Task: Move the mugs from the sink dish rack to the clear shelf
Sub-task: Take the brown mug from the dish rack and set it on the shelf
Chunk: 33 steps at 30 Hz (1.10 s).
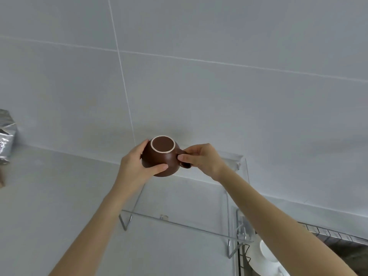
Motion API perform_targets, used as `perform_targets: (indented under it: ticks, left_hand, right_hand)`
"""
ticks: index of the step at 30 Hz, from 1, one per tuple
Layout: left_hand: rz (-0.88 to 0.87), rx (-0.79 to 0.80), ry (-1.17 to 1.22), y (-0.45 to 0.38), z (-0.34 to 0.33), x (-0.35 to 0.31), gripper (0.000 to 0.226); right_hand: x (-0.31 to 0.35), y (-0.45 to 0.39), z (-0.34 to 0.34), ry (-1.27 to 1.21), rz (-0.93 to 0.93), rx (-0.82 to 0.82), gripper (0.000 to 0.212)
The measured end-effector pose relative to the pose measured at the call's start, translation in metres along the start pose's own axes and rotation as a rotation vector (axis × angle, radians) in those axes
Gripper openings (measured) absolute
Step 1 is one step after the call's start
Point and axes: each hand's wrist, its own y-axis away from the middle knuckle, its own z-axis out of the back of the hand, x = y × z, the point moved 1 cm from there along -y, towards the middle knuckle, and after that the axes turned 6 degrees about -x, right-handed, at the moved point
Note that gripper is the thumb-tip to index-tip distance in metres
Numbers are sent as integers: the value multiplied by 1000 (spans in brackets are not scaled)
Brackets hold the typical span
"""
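Mug: brown mug [162, 157] upside down, pale-ringed base facing up, held over the far edge of the clear shelf [179, 204].
Left hand [137, 166]: cupping the mug's body at nine o'clock.
Right hand [201, 159]: pinching the handle at three o'clock.
Rack: dish rack [244, 253] at five o'clock, white crockery [264, 259] inside.
Edge: silver foil bag [7, 136] at nine o'clock.

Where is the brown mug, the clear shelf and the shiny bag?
brown mug [161, 156]: head view, on its upturned side wall.
clear shelf [185, 226]: head view, on its front edge.
shiny bag [6, 136]: head view, on its crinkled front.
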Motion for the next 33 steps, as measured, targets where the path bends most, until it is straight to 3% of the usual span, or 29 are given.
perform_targets:
  ticks: [9,28,33]
  left_hand:
    - [7,81,-58,-21,1,23,52]
    - [85,154,-152,-29,-1,23,59]
    - [55,150,-314,-30,-7,13,50]
  right_hand:
    - [-15,-28,-13,76,-6,-6,2]
    - [-18,-30,-20,115,-12,-90,12]
    - [-5,-26,-12,285,-34,8,22]
